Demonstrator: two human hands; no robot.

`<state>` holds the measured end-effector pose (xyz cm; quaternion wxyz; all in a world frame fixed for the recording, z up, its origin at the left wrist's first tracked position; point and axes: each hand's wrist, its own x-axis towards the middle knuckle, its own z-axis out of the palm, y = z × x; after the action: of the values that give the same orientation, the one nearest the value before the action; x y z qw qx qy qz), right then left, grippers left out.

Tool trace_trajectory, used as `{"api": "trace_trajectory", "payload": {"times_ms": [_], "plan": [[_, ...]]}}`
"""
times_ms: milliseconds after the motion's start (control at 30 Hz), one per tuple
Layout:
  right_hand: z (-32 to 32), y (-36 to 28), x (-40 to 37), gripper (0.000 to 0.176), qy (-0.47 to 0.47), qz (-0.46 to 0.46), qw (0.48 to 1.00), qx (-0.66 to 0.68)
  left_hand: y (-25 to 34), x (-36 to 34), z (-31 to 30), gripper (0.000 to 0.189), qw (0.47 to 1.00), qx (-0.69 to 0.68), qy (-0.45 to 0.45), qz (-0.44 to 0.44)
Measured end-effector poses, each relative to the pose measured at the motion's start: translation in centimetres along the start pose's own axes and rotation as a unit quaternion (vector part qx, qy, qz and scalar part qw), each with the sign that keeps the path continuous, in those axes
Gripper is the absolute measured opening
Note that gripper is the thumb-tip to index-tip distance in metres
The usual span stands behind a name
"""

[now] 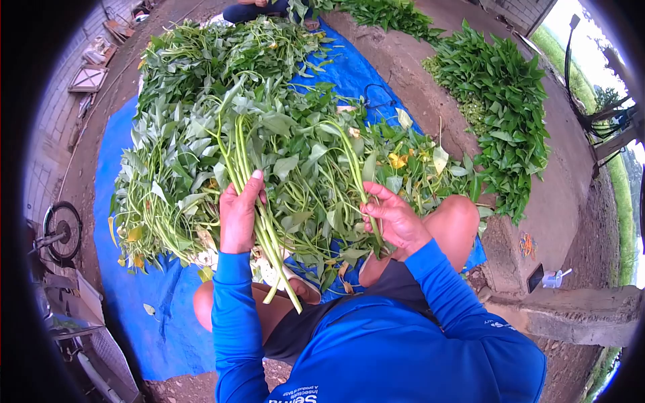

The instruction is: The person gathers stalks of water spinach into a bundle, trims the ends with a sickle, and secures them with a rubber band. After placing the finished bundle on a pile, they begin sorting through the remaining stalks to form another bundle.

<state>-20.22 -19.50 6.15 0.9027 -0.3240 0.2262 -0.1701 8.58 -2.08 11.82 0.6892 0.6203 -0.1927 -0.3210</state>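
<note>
My left hand is closed around a bunch of long green stems, whose cut ends hang down over my knees and whose leaves spread upward. My right hand pinches a single leafy stem that rises up and to the left. Both hands work over a big heap of leafy greens lying on a blue tarp. I wear blue long sleeves and sit with bare knees at the tarp's near edge.
Another row of leafy greens lies on the dirt ground at the right. A person's legs show at the top edge. A wheel stands at the left, a concrete block and small cup at the right.
</note>
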Motion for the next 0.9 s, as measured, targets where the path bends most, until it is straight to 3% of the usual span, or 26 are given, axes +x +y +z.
{"api": "trace_trajectory", "payload": {"times_ms": [167, 233, 333, 433, 567, 633, 700, 733, 833, 900], "plan": [[3.8, 0.9, 0.6, 0.054, 0.052, -0.150, 0.964, -0.213, 0.1, -0.4, 0.8, 0.024, 0.999, -0.010, -0.001, 0.035], [4.4, 1.4, 1.0, 0.053, 0.019, -0.199, 0.945, -0.258, 0.6, -1.0, 1.3, 0.023, 1.000, -0.013, -0.002, 0.026], [5.3, 2.7, 1.3, 0.052, -0.022, -0.187, 0.944, -0.272, -0.1, -1.3, 2.0, 0.020, 0.999, -0.026, -0.021, 0.023], [6.7, 4.1, 1.2, 0.050, -0.071, -0.167, 0.942, -0.281, -1.4, -1.4, 3.1, 0.028, 0.995, -0.047, -0.049, 0.069], [7.3, 5.2, 1.4, 0.047, -0.073, -0.138, 0.924, -0.350, -1.3, -1.7, 3.3, 0.036, 0.997, -0.062, -0.028, 0.046], [9.3, 3.6, 1.4, 0.046, -0.071, -0.195, 0.851, -0.483, -1.3, -1.4, 3.5, 0.034, 0.995, -0.080, -0.031, 0.046], [9.7, 3.7, 1.8, 0.049, -0.078, -0.159, 0.862, -0.474, -2.4, -0.3, 2.9, 0.030, 0.997, -0.053, -0.024, 0.056], [10.0, 4.3, 2.0, 0.046, -0.091, -0.194, 0.880, -0.424, -2.4, 0.1, 2.1, 0.027, 0.997, -0.073, -0.018, 0.032], [11.0, 4.2, 1.3, 0.041, -0.022, -0.192, 0.943, -0.271, -1.0, 0.8, 1.8, 0.018, 0.981, -0.191, 0.021, 0.033], [9.5, 3.9, 1.9, 0.038, -0.001, -0.192, 0.936, -0.296, -1.4, 1.2, 0.5, 0.019, 0.978, -0.202, 0.012, 0.058]]}}
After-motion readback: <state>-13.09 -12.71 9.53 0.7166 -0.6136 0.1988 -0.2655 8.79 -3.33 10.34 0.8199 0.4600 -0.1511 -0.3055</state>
